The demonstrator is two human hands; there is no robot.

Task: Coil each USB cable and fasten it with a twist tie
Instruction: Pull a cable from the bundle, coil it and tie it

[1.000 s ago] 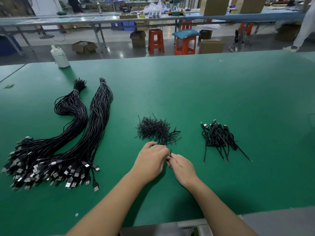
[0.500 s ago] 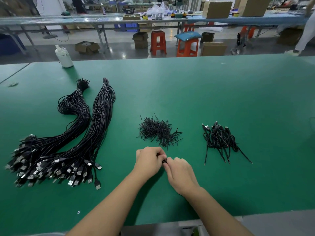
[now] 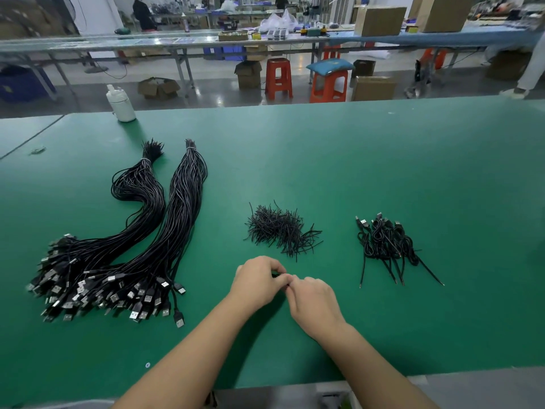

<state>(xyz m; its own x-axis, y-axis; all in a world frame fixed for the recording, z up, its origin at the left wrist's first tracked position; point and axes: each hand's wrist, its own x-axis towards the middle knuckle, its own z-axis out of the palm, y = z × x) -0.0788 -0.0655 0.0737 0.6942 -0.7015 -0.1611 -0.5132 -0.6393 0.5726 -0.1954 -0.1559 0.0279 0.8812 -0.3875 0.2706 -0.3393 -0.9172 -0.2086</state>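
Green matting covers the table (image 3: 339,160) on which all work items lie. Both hands meet at the near centre of the table. The left hand (image 3: 256,283) has its fingers curled inward, and the right hand (image 3: 312,302) is likewise curled, fingertips touching those of the left. A small black item shows only as a sliver between the fingertips; it appears pinched by both hands, but whether it is a cable, a tie or both cannot be told, since the hands hide it.

A loose pile of black ties (image 3: 280,228) lies just beyond the hands, apart from them. To the right, well apart from the hands, sits a small heap of coiled cables (image 3: 386,240), their loose ends trailing toward the near edge. On the left lie two long bundles of uncoiled cables (image 3: 165,219), each bound near its far end, with the plugs (image 3: 112,290) fanned out at the near end. The two bundles lie side by side and overlap at the plug end.

A white bottle (image 3: 121,104) stands upright at the far left edge of the table. Beyond the table are orange stools (image 3: 278,78), cardboard boxes (image 3: 380,20) and further workbenches.
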